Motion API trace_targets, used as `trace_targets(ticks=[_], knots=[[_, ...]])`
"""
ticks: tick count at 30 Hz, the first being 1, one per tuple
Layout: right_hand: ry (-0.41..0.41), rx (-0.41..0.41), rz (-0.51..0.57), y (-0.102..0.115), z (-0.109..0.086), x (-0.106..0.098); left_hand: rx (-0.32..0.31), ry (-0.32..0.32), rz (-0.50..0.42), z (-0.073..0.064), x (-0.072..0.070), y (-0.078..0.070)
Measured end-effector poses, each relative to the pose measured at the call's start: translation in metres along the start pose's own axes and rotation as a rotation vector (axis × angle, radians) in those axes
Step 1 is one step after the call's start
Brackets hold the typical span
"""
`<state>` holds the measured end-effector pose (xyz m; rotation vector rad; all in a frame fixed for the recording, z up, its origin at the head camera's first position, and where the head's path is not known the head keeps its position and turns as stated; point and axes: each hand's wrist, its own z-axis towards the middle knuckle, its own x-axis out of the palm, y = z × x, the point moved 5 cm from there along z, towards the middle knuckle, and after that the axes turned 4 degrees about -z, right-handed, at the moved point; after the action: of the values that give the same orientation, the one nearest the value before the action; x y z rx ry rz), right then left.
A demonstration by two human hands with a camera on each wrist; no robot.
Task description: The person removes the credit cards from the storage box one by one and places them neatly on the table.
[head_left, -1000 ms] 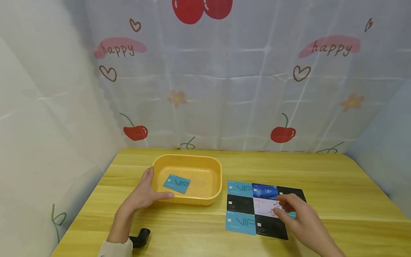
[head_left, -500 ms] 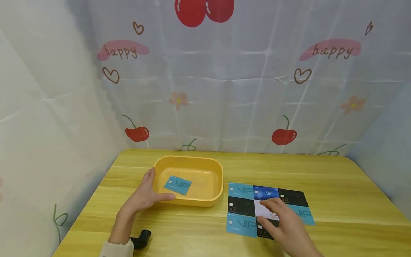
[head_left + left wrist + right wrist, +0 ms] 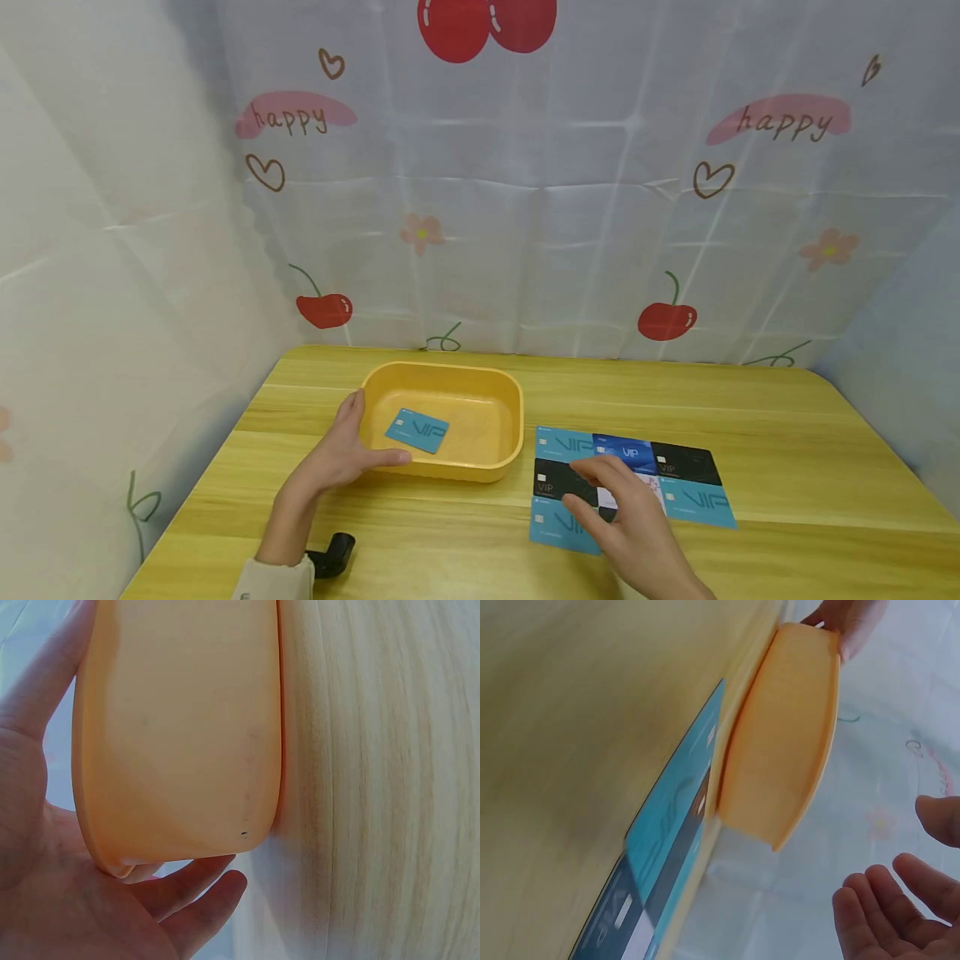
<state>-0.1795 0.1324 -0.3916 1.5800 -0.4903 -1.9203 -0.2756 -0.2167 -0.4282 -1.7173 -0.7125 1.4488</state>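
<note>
My left hand (image 3: 333, 454) grips the left end of a yellow plastic basin (image 3: 468, 472), the thumb over its front rim and the fingers around the end wall. One light blue VIP card (image 3: 417, 430) lies flat inside. Right of the basin, several VIP cards lie edge to edge in rows. My right hand (image 3: 633, 525) hovers over their left part with thumb and fingers parted and nothing between them. It partly covers a black card (image 3: 551, 481), a pale flowered card (image 3: 651, 487) and the front-left light blue card (image 3: 547, 525). The right wrist view shows its loosely bent fingers (image 3: 889, 907).
The back row has a dark blue card (image 3: 628, 454) and a black card (image 3: 686, 463); a light blue card (image 3: 701, 502) lies in front. A black elbow-shaped piece (image 3: 335, 554) sits by my left wrist. White printed sheeting (image 3: 480, 267) hangs behind the wooden table (image 3: 810, 483).
My right hand has moved left across the cards, uncovering the black and light blue cards on the right. My left hand keeps its hold on the basin.
</note>
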Motion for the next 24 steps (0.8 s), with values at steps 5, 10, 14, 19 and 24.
trace_targets(ticks=[5,10,14,19,24], knots=[[-0.04,-0.056,0.079,0.014,0.007,0.008,-0.008,0.009,0.0,-0.001,-0.001,0.0],[-0.055,-0.125,0.148,0.025,0.017,0.021,-0.001,0.005,-0.008,0.0,0.0,0.0],[-0.068,-0.179,0.191,0.036,0.029,0.033,0.004,-0.003,-0.008,0.001,0.0,-0.001],[-0.127,-0.329,0.179,0.058,0.039,0.045,-0.002,-0.002,-0.008,0.0,0.001,0.0],[-0.138,-0.413,0.186,0.077,0.048,0.058,-0.004,-0.011,-0.012,0.001,0.0,0.001]])
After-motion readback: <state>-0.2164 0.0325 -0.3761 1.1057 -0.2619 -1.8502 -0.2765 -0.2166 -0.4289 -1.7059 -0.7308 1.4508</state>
